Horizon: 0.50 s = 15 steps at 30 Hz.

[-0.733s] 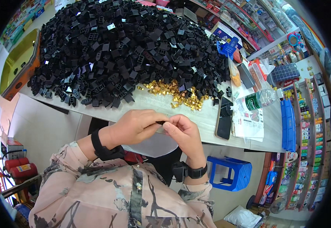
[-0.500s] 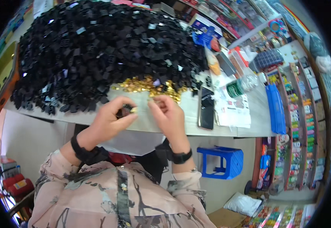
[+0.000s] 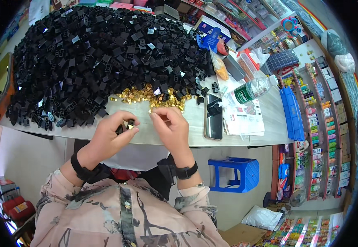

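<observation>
Your left hand [image 3: 110,135] is curled, thumb and forefinger pinching one small black plastic block [image 3: 132,122] with one shiny gold metal piece [image 3: 130,127] at it, above the table's near edge. The gold side faces that edge; your fingers cover too much to tell the block's long axis. Your right hand [image 3: 173,126], one, is half curled, thumb near fingertips; can't tell whether it grips anything. On the pale table [image 3: 195,129]: one heap of black plastic blocks [image 3: 105,53], uncountable; one patch of gold metal pieces [image 3: 146,95], uncountable; one dark-screened phone [image 3: 214,123] near the near edge.
</observation>
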### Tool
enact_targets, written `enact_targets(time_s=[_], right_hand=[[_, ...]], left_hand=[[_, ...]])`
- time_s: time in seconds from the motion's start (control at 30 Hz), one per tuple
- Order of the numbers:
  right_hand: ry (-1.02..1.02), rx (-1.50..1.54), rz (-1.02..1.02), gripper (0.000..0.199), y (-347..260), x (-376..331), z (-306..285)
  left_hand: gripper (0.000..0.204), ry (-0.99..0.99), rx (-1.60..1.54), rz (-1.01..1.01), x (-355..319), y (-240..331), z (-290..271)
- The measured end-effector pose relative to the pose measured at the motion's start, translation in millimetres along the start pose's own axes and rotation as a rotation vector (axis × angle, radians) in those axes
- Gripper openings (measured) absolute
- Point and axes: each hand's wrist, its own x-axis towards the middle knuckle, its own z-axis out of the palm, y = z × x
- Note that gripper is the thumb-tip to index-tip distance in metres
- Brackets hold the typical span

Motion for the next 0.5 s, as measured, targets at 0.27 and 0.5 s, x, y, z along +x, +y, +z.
enact_targets(time_s=[0.27, 0.5], right_hand=[[-0.286, 0.475, 0.269, 0.015, -17, -15, 1], [-0.239, 0.601, 0.324, 0.015, -16, -18, 1]], left_hand=[[0.026, -0.100, 0.250, 0.126, 1, 2, 0], [0.028, -0.149, 0.261, 0.089, 2, 3, -1]])
